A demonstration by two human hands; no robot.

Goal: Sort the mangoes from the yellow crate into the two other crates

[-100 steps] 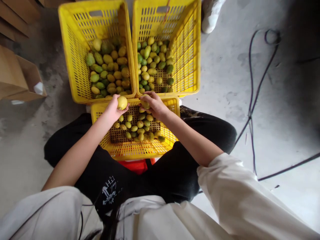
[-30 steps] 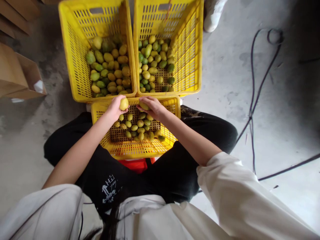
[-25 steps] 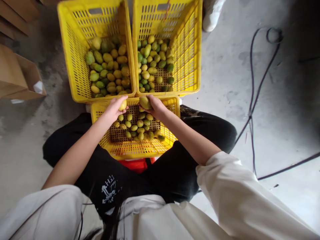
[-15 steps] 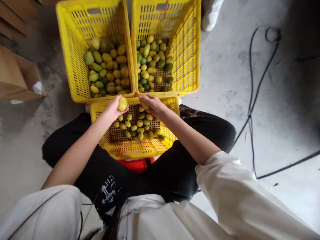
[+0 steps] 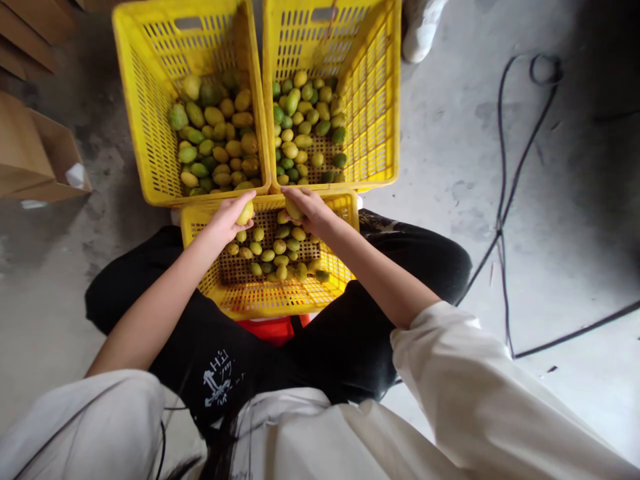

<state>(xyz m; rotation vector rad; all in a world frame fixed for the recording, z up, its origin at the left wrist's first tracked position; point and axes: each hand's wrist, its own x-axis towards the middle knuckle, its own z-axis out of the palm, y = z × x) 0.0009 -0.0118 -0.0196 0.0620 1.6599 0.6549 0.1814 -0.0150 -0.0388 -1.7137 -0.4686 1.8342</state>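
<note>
My left hand (image 5: 230,217) is closed round a yellow lemon (image 5: 245,213), which shows between the thumb and fingers. Another lemon (image 5: 293,209), yellow-green and partly covered by the fingers, is in my right hand (image 5: 313,212). Both hands are above the far side of the small yellow crate (image 5: 270,308) between my legs. On that crate's floor lie several green-yellow lemons (image 5: 267,255), a few of them with brownish patches.
Two larger yellow crates stand side by side beyond: the left crate (image 5: 134,113) and the right crate (image 5: 380,87) both hold yellow and green lemons. Cardboard boxes (image 5: 25,150) are at the left. A black cable (image 5: 502,180) loops over the floor at the right. A white shoe (image 5: 421,30) shows at the top.
My left hand has turned, so its fingers now cover more of the lemon. My right hand has shifted slightly to the right, still holding its lemon. The crates have not moved.
</note>
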